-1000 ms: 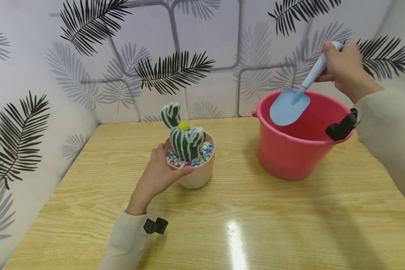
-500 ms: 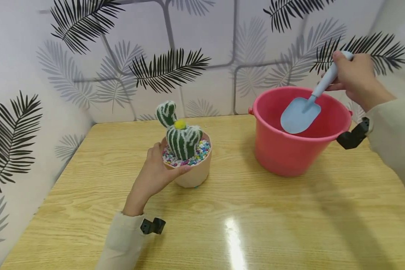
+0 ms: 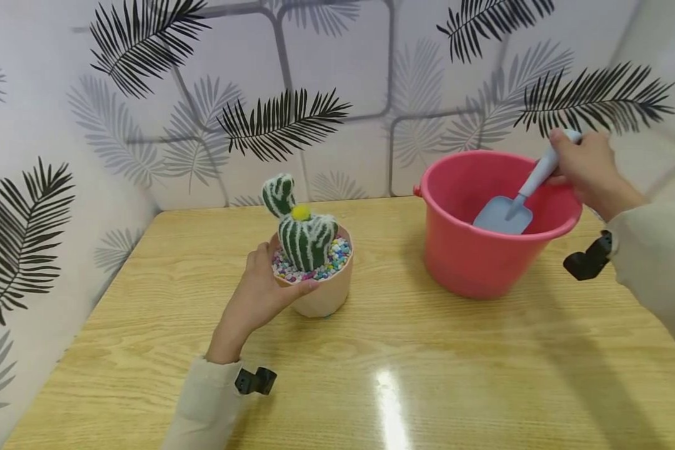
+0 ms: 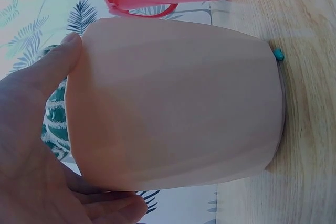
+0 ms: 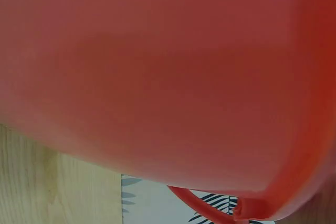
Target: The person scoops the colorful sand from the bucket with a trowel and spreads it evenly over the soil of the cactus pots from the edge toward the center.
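My left hand [image 3: 260,289] grips the rim of a pale peach pot [image 3: 326,295], thumb in front and fingers behind. In it stands a green and white knitted cactus [image 3: 305,241] with a yellow pompom, set in multicoloured pebbles [image 3: 337,256]. The left wrist view shows the pot's side [image 4: 178,103] standing on the wood. At the right, my right hand [image 3: 587,164] holds the handle of a light blue trowel [image 3: 503,215]. Its blade points down inside a pink bucket [image 3: 472,265], the tip hidden by the near rim. Bucket wall [image 5: 157,87] fills most of the right wrist view.
Both containers stand on a wooden table [image 3: 326,375], the bucket to the right of the pot. A wall with leaf-patterned covering [image 3: 349,81] rises behind. Near the pot's base is a small teal bit [image 4: 279,54]. The bucket's handle [image 5: 202,205] hangs at its far side.
My right hand has lowered the trowel and shifted it slightly right, so the blade has sunk deeper into the bucket. My left hand stays on the pot.
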Demonstrator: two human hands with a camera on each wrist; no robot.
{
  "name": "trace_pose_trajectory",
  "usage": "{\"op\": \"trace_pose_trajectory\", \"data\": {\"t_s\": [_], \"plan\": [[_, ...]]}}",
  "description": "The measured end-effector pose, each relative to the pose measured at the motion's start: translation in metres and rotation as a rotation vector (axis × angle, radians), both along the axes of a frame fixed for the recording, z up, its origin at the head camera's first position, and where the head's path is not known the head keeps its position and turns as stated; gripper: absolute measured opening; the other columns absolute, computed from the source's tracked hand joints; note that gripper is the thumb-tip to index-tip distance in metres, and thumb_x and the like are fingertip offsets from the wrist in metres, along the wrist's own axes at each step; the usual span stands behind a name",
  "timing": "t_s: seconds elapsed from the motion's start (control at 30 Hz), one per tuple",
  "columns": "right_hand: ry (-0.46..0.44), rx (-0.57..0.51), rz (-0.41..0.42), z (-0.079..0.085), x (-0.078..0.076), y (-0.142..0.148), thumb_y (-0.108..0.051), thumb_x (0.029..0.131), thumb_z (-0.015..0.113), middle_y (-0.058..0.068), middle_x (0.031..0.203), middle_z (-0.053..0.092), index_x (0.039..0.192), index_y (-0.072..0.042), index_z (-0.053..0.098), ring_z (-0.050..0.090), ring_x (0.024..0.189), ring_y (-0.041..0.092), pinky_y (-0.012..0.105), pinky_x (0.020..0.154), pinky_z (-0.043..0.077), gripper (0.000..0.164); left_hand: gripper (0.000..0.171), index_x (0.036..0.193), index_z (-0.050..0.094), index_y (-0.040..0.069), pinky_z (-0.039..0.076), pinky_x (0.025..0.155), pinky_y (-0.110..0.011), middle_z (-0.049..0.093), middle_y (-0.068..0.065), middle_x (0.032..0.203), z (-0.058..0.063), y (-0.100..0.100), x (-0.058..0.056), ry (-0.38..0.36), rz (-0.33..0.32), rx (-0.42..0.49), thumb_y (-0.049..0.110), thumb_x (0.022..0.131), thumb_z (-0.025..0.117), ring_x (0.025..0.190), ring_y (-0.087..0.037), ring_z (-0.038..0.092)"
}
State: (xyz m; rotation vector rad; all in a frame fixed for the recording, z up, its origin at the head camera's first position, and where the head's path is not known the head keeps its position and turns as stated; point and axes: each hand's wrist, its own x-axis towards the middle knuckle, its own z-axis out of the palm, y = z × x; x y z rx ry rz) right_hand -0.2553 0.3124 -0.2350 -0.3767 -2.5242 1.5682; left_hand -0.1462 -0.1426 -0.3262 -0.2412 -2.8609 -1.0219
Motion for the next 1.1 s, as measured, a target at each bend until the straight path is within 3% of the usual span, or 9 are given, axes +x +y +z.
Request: {"op": "trace_pose_trajectory", "data": {"t_s": [0.13, 0.27, 0.5, 0.57, 0.7, 0.77, 0.87, 1.1], "plan": [[0.001, 0.063, 0.018, -0.0040, 0.0016, -0.0034, -0.050, 0.089, 0.036, 0.017, 0.102, 0.047, 0.097, -0.009, 0.039, 0.056, 0.054, -0.003, 0.029, 0.062, 0.052, 0.041, 0.107, 0.140, 0.015, 0.003, 0.037, 0.094, -0.049, 0.032, -0.021, 0.129, 0.0006, 0.0001, 0.0008, -0.004, 0.003, -0.007, 0.061, 0.066, 0.066, 0.117, -0.031, 0.037], [0.006, 0.110, 0.052, -0.0050, 0.0016, -0.0046, -0.049, 0.090, 0.036, 0.024, 0.107, 0.045, 0.101, -0.004, 0.038, 0.056, 0.054, -0.002, 0.032, 0.064, 0.052, 0.047, 0.106, 0.140, 0.015, 0.003, 0.037, 0.094, -0.049, 0.031, -0.021, 0.130, -0.0003, -0.0001, 0.0019, -0.007, 0.007, -0.001, 0.061, 0.066, 0.066, 0.118, -0.031, 0.037], [-0.019, 0.194, 0.152, -0.0039, 0.0026, -0.0040, -0.042, 0.090, 0.043, 0.001, 0.072, 0.055, 0.099, 0.006, 0.041, 0.060, 0.055, 0.006, 0.028, 0.055, 0.053, 0.049, 0.107, 0.140, 0.015, 0.002, 0.037, 0.094, -0.049, 0.031, -0.022, 0.130, -0.0008, 0.0002, 0.0027, -0.009, 0.006, -0.005, 0.061, 0.066, 0.065, 0.117, -0.033, 0.038], [-0.044, 0.234, 0.199, -0.0032, 0.0026, -0.0032, -0.040, 0.090, 0.043, 0.002, 0.071, 0.057, 0.102, 0.009, 0.042, 0.061, 0.058, 0.009, 0.030, 0.056, 0.053, 0.051, 0.107, 0.140, 0.015, 0.002, 0.037, 0.094, -0.050, 0.031, -0.022, 0.131, -0.0008, 0.0006, 0.0024, -0.007, 0.003, -0.005, 0.062, 0.066, 0.065, 0.117, -0.033, 0.038], [-0.078, 0.302, 0.254, -0.0035, 0.0010, -0.0029, -0.035, 0.091, 0.044, 0.017, 0.083, 0.057, 0.110, 0.013, 0.038, 0.061, 0.062, 0.014, 0.033, 0.059, 0.054, 0.052, 0.108, 0.140, 0.015, 0.002, 0.037, 0.094, -0.050, 0.030, -0.022, 0.131, -0.0007, 0.0005, 0.0022, -0.003, 0.003, -0.002, 0.062, 0.066, 0.065, 0.118, -0.033, 0.037], [-0.081, 0.314, 0.255, -0.0040, 0.0005, -0.0025, -0.034, 0.091, 0.046, 0.021, 0.086, 0.055, 0.110, 0.013, 0.036, 0.060, 0.062, 0.015, 0.034, 0.059, 0.054, 0.052, 0.107, 0.140, 0.015, 0.002, 0.036, 0.094, -0.050, 0.030, -0.022, 0.131, -0.0005, 0.0004, 0.0021, -0.002, 0.002, -0.002, 0.062, 0.066, 0.065, 0.119, -0.032, 0.036], [-0.051, 0.344, 0.227, -0.0051, 0.0010, -0.0024, -0.034, 0.089, 0.050, 0.017, 0.079, 0.058, 0.107, 0.013, 0.039, 0.061, 0.059, 0.015, 0.032, 0.056, 0.053, 0.051, 0.108, 0.140, 0.015, 0.002, 0.036, 0.095, -0.050, 0.030, -0.023, 0.132, -0.0002, 0.0003, 0.0021, -0.004, 0.000, -0.006, 0.061, 0.066, 0.066, 0.119, -0.033, 0.035], [0.091, 0.615, 0.150, -0.0040, 0.0066, -0.0071, -0.038, 0.084, 0.056, 0.010, 0.061, 0.053, 0.085, 0.007, 0.055, 0.053, 0.050, 0.018, 0.026, 0.045, 0.044, 0.045, 0.107, 0.139, 0.015, 0.000, 0.038, 0.092, -0.049, 0.032, -0.023, 0.128, 0.0011, -0.0007, 0.0025, -0.008, -0.005, -0.020, 0.060, 0.067, 0.066, 0.115, -0.033, 0.039]]}}
